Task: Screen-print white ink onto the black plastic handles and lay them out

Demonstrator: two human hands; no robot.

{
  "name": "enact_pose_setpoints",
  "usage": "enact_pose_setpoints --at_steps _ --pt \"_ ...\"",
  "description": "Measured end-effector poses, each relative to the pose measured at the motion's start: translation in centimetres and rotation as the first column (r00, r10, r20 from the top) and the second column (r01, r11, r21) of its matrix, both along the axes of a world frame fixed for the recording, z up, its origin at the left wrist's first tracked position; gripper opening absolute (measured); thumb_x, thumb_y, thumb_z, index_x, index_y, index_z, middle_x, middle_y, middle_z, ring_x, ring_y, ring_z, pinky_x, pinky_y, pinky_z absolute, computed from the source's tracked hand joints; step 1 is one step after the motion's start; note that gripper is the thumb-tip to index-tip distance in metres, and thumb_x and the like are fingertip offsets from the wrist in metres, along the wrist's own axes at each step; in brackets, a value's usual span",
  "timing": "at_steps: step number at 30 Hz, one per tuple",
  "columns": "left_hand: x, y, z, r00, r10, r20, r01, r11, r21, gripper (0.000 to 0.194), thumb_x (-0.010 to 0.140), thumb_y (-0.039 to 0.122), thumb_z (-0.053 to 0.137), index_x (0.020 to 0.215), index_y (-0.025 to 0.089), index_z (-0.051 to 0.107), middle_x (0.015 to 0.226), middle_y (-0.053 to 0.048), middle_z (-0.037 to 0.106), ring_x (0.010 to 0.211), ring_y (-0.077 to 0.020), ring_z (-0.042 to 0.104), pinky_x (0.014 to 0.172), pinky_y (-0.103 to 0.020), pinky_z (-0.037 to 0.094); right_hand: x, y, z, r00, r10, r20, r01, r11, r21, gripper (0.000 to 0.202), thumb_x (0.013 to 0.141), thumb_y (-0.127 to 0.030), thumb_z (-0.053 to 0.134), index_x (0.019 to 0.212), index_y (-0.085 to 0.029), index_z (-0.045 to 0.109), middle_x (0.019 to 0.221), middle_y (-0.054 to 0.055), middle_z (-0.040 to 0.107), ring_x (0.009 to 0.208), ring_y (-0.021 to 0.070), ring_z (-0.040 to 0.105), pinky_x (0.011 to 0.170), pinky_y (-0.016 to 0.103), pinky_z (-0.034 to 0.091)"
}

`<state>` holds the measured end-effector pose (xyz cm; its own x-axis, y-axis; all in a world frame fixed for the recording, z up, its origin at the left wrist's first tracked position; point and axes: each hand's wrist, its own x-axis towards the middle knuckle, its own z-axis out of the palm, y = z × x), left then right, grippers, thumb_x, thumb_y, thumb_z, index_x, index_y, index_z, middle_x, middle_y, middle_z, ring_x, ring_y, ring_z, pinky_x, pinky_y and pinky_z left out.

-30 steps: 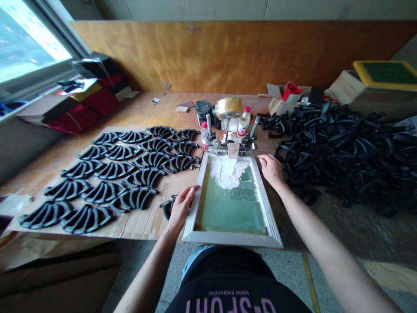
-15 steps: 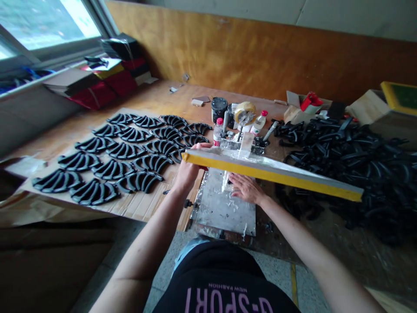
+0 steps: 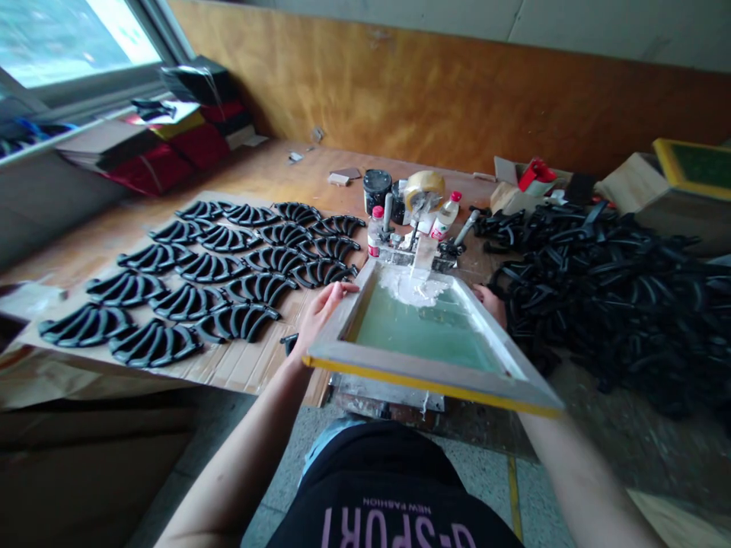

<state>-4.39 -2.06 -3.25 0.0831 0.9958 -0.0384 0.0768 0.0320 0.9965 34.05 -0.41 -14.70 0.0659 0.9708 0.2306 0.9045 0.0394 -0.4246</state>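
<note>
A screen-printing frame (image 3: 400, 373), grey with yellow tape along its front edge, tilts over a metal base plate (image 3: 371, 392). White ink (image 3: 414, 291) lies on the far part of its green mesh. My left hand (image 3: 324, 313) is closed at the frame's left side, thumb and fingers by the rim. On the opposite side, my right hand (image 3: 492, 304) has its fingers curled at the right rim; the frame's corner covers part of that forearm. A hinge clamp (image 3: 442, 255) bears the frame's far end. Whatever lies on the plate under the mesh is hidden.
Rows of black curved handles (image 3: 211, 266) lie on cardboard at left. A large heap of black handles (image 3: 617, 297) fills the right. Behind the clamp stand red-capped bottles (image 3: 445, 217), a dark tub (image 3: 377, 190) and a tape roll (image 3: 423, 190). Boxes (image 3: 640, 186) stand at back right.
The frame's front edge has come down toward the plate, and its mesh now shows. My right hand has moved from the plate under the frame to its right rim. My left hand stays at the left side.
</note>
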Motion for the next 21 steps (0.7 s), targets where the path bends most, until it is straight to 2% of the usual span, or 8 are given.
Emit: enact_pose_setpoints --at_steps 1,3,6,8,10,13,16,21 --pt "-0.5 -0.6 -1.0 0.999 -0.019 -0.034 0.017 0.998 -0.054 0.052 0.082 0.064 0.053 0.092 0.017 0.07 0.086 -0.005 0.066 0.074 -0.0167 0.058 0.062 -0.025 0.046 0.1 0.4 0.9 0.997 -0.077 -0.013 0.077 0.996 0.039 0.046 0.096 -0.031 0.033 0.135 -0.016 0.052 0.109 0.016 0.069 0.094 0.0274 0.067 0.084 0.047 0.053" --pt "-1.1 -1.7 -3.6 0.995 -0.065 -0.072 0.052 0.984 -0.173 0.052 0.08 0.064 0.055 0.1 0.018 0.07 0.084 -0.003 0.067 0.07 -0.0157 0.057 0.058 -0.024 0.044 -1.2 1.6 2.9 0.994 -0.109 -0.024 0.111 0.983 0.145 0.05 0.093 -0.035 0.043 0.139 -0.014 0.047 0.127 0.018 0.06 0.109 0.0289 0.061 0.092 0.046 0.05" --pt "-1.3 -2.6 -8.0 0.993 -0.103 -0.052 0.083 0.949 -0.303 0.066 0.076 0.061 0.062 0.129 0.022 0.058 0.082 -0.002 0.067 0.063 -0.0144 0.057 0.055 -0.023 0.042 -5.4 3.9 5.0 0.996 0.055 0.072 -0.072 0.964 0.256 0.061 0.085 -0.033 0.063 0.14 -0.015 0.044 0.144 0.017 0.044 0.129 0.0311 0.045 0.104 0.046 0.042" --pt "-1.1 -2.7 -10.4 0.993 -0.1 -0.055 0.076 0.942 -0.327 0.076 0.076 0.059 0.063 0.141 0.023 0.047 0.082 -0.002 0.068 0.062 -0.0148 0.059 0.055 -0.024 0.043 -8.1 5.2 5.3 0.976 0.156 0.149 -0.184 0.964 0.191 0.053 0.082 -0.027 0.067 0.132 -0.016 0.051 0.134 0.016 0.052 0.124 0.0307 0.048 0.102 0.045 0.043" --pt "-0.9 -2.6 -12.1 0.993 -0.097 -0.071 0.068 0.941 -0.331 0.078 0.077 0.057 0.062 0.144 0.022 0.043 0.083 -0.002 0.068 0.063 -0.0153 0.06 0.056 -0.025 0.045 -10.0 5.7 4.8 0.959 0.203 0.199 -0.217 0.975 0.047 0.034 0.083 -0.022 0.065 0.116 -0.015 0.06 0.113 0.014 0.062 0.108 0.0288 0.056 0.093 0.041 0.047" --pt "-0.8 -2.3 -13.4 0.99 -0.112 -0.08 0.079 0.936 -0.342 0.077 0.078 0.056 0.06 0.144 0.019 0.043 0.085 -0.003 0.068 0.066 -0.0166 0.062 0.059 -0.026 0.046 -11.6 4.6 3.5 0.933 0.232 0.275 -0.207 0.971 -0.117 0.013 0.086 -0.021 0.06 0.097 -0.014 0.063 0.097 0.014 0.065 0.095 0.0273 0.058 0.086 0.038 0.047" --pt "-1.0 -2.3 -13.6 0.989 -0.127 -0.074 0.093 0.932 -0.349 0.075 0.08 0.056 0.059 0.142 0.017 0.044 0.089 -0.006 0.069 0.072 -0.0183 0.063 0.063 -0.028 0.048 -12.0 1.5 3.0 0.882 0.367 0.296 -0.336 0.929 -0.153 0.01 0.086 -0.014 0.054 0.092 -0.014 0.063 0.095 0.013 0.065 0.094 0.0256 0.056 0.083 0.036 0.044" --pt "-1.0 -2.4 -13.6 0.99 -0.112 -0.091 0.076 0.94 -0.332 0.072 0.081 0.056 0.059 0.14 0.017 0.047 0.093 -0.007 0.07 0.078 -0.0192 0.064 0.069 -0.029 0.05 -10.8 -1.5 4.5 0.691 0.696 0.197 -0.668 0.718 -0.195 0.019 0.082 -0.006 0.051 0.09 -0.017 0.064 0.089 0.007 0.064 0.092 0.0218 0.056 0.08 0.03 0.043"
